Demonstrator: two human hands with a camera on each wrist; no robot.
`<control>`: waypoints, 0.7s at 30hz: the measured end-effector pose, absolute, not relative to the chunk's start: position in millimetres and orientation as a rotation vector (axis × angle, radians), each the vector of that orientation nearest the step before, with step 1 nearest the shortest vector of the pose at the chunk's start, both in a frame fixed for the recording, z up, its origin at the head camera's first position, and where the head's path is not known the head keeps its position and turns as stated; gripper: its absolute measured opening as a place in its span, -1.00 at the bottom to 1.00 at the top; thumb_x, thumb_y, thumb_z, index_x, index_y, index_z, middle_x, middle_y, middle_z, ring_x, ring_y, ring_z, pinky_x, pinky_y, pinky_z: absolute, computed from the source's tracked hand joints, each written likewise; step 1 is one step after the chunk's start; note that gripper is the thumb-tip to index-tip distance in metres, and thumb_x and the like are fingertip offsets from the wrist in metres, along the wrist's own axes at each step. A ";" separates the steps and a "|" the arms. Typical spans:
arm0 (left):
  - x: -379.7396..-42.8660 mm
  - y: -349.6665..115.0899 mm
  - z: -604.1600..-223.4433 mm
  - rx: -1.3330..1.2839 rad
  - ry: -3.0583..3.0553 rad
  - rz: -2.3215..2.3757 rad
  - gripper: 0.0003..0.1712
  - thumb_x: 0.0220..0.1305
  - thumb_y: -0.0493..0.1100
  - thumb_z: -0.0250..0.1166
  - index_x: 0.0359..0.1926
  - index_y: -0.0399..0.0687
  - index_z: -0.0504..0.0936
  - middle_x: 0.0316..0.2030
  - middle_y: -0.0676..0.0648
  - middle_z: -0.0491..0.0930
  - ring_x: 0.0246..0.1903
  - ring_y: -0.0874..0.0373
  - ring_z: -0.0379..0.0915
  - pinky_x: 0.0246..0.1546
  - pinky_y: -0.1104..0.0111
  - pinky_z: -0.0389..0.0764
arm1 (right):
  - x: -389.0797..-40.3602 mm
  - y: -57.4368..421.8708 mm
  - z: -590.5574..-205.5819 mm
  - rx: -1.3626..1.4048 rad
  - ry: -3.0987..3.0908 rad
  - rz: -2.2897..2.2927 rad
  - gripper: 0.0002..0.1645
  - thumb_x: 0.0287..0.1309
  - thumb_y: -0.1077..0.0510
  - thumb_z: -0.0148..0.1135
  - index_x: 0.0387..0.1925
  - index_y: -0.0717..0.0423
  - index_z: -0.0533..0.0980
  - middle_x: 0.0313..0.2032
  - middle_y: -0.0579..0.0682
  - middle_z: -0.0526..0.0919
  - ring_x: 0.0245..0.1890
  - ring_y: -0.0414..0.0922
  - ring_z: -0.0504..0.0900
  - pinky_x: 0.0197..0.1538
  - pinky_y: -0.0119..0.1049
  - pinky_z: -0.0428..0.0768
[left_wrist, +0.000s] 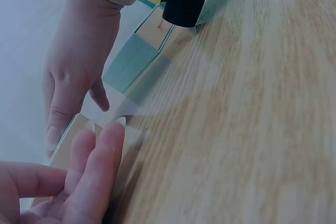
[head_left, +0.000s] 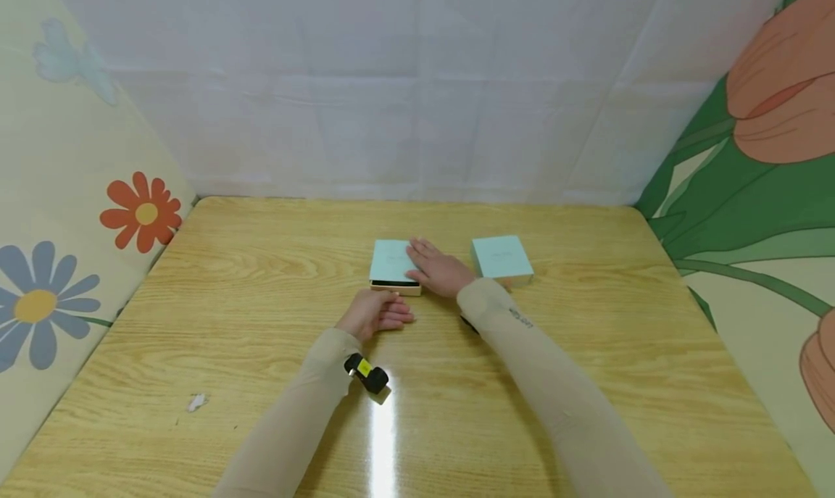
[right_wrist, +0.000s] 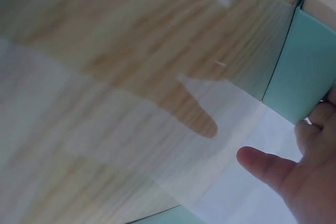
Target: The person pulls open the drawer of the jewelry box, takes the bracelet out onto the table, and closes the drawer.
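In the head view a mint-green drawer box (head_left: 390,260) lies on the table, its beige drawer front (head_left: 396,291) standing a little out from the sleeve with a dark gap above it. My left hand (head_left: 375,314) is at that drawer front, thumb near its upper edge and fingers extended loosely to the right; the left wrist view shows these fingers (left_wrist: 100,161) close to the drawer. My right hand (head_left: 443,270) rests on the box's right side, fingers fairly straight over the top. In the right wrist view its thumb (right_wrist: 265,165) sticks out beside the mint box side (right_wrist: 304,66).
A second mint-green box (head_left: 502,257) sits to the right, just beyond the right wrist. A small white scrap (head_left: 197,402) lies at the left on the wooden table (head_left: 261,266). A white cloth (head_left: 417,85) hangs behind the table, with flower-painted panels at both sides.
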State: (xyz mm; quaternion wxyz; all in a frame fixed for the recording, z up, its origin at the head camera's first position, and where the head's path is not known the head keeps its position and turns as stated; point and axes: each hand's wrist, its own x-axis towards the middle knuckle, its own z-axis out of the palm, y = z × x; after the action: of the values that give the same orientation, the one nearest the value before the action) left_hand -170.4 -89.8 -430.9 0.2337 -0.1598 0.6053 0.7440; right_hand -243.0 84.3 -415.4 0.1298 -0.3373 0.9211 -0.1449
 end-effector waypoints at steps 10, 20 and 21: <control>-169.6 -89.9 -430.4 -0.440 1.658 2.041 -0.75 0.47 -0.31 -0.07 -0.09 -0.44 0.46 -0.51 -0.11 0.65 -0.49 0.11 0.66 -0.46 0.38 0.68 | -243.4 84.3 -413.5 -0.970 2.680 -0.420 -0.25 0.51 -0.11 -0.19 0.50 0.22 -0.06 0.51 0.11 -0.15 0.50 0.01 -0.22 0.48 -0.16 -0.10; -165.3 -90.8 -432.9 -0.462 1.647 2.036 -0.76 0.47 -0.30 -0.06 -0.10 -0.43 0.47 -0.52 -0.08 0.63 -0.50 0.12 0.65 -0.44 0.36 0.69 | -242.6 84.2 -415.3 -0.977 2.675 -0.425 -0.25 0.51 -0.09 -0.17 0.49 0.23 -0.06 0.51 0.14 -0.13 0.50 0.02 -0.23 0.48 -0.14 -0.10; -165.1 -90.8 -433.0 -0.461 1.646 2.038 -0.76 0.47 -0.30 -0.06 -0.10 -0.42 0.47 -0.52 -0.08 0.63 -0.50 0.12 0.65 -0.44 0.36 0.69 | -242.7 84.1 -415.2 -0.978 2.675 -0.425 -0.25 0.51 -0.10 -0.17 0.49 0.23 -0.05 0.51 0.13 -0.13 0.50 0.02 -0.22 0.48 -0.14 -0.10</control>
State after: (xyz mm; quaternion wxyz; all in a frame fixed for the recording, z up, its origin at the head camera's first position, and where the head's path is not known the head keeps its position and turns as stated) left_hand -165.1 -90.8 -433.0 0.2385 -0.1684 0.6008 0.7442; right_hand -242.7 84.1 -415.2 0.1304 -0.3365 0.9210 -0.1464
